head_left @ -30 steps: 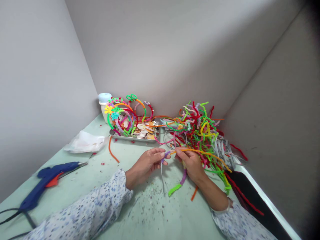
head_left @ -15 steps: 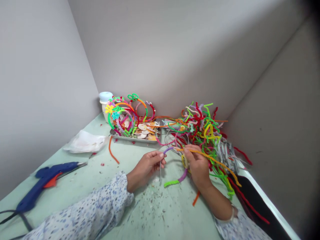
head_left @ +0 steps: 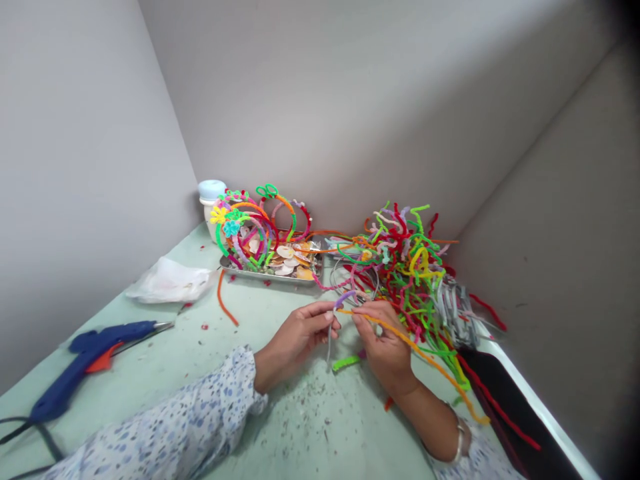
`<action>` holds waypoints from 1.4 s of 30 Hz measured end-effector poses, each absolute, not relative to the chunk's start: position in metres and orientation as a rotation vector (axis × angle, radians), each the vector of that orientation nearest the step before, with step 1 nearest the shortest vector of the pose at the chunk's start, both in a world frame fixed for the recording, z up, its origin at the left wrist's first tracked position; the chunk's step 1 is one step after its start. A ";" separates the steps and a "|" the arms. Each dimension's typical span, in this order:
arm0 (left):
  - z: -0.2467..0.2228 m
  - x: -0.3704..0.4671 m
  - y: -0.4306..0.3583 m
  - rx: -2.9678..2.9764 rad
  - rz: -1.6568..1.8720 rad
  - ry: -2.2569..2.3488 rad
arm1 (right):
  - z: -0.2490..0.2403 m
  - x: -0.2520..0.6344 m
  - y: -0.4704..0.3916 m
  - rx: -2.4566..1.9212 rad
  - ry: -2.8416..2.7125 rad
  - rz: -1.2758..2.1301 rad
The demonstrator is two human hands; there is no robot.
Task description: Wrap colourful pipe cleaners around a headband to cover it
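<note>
My left hand pinches a curved headband near one end. That end is bare and grey, and just above my fingers it is wrapped in a purple pipe cleaner. Its green-wrapped far end shows beneath my right hand, which hides the stretch between. My right hand grips an orange pipe cleaner between thumb and fingers. The pipe cleaner's tip lies against the headband by my left fingertips, while its long tail hangs over my right wrist side.
A tangled heap of coloured pipe cleaners lies at the back right, with grey bands beside it. Finished headbands stand on a metal tray of shells. A blue glue gun, a plastic bag and a lidded jar are at left.
My right hand has shifted left and slightly down, bringing the orange pipe cleaner's tip to the headband beside my left fingers. My left hand has moved slightly right, still pinching the band.
</note>
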State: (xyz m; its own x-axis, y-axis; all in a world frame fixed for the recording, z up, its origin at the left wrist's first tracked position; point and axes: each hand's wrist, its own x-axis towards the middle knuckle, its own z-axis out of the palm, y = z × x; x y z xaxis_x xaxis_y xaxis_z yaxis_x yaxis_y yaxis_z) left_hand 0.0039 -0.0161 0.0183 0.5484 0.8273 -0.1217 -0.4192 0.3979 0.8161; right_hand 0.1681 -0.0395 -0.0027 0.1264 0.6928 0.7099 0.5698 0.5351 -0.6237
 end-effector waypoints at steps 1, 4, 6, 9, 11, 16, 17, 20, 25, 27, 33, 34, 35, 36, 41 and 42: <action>0.019 0.004 -0.016 0.818 0.845 0.578 | -0.003 0.168 -0.040 -1.126 -1.545 0.121; 0.020 0.004 -0.016 0.824 0.845 0.574 | -0.003 0.169 -0.041 -1.132 -1.555 0.113; 0.020 0.004 -0.017 0.827 0.841 0.568 | -0.004 0.169 -0.041 -1.134 -1.555 0.108; 0.019 0.004 -0.017 0.811 0.830 0.569 | -0.004 0.168 -0.041 -1.140 -1.553 0.098; 0.018 0.004 -0.018 0.798 0.821 0.569 | -0.004 0.168 -0.041 -1.144 -1.550 0.096; 0.018 0.004 -0.018 0.779 0.794 0.564 | -0.001 0.167 -0.042 -1.142 -1.565 0.091; 0.018 0.004 -0.018 0.776 0.790 0.563 | -0.001 0.166 -0.042 -1.140 -1.568 0.091; 0.019 0.004 -0.018 0.771 0.783 0.561 | 0.000 0.167 -0.042 -1.151 -1.562 0.088; 0.018 0.005 -0.018 0.768 0.784 0.581 | -0.001 0.167 -0.043 -1.152 -1.570 0.082; 0.018 0.005 -0.018 0.770 0.781 0.575 | 0.000 0.167 -0.043 -1.134 -1.576 0.083; 0.019 0.004 -0.019 0.788 0.766 0.570 | 0.000 0.166 -0.043 -1.111 -1.576 0.079; 0.020 0.004 -0.019 0.796 0.764 0.571 | 0.000 0.166 -0.043 -1.116 -1.577 0.075; 0.021 0.004 -0.019 0.801 0.764 0.571 | 0.000 0.167 -0.043 -1.123 -1.578 0.072; 0.021 0.004 -0.020 0.805 0.765 0.572 | 0.001 0.167 -0.043 -1.130 -1.580 0.068; 0.022 0.004 -0.020 0.806 0.779 0.587 | 0.002 0.168 -0.044 -1.121 -1.625 0.024; 0.022 0.005 -0.021 0.811 0.785 0.591 | 0.002 0.168 -0.044 -1.115 -1.640 0.015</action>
State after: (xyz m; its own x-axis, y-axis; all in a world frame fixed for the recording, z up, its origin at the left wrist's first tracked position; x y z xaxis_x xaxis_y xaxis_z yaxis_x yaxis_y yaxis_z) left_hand 0.0046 -0.0205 0.0221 0.5789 0.7983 -0.1661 -0.3801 0.4444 0.8112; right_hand 0.1676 -0.0442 0.0024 0.0421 0.6582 0.7517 0.6440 0.5574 -0.5241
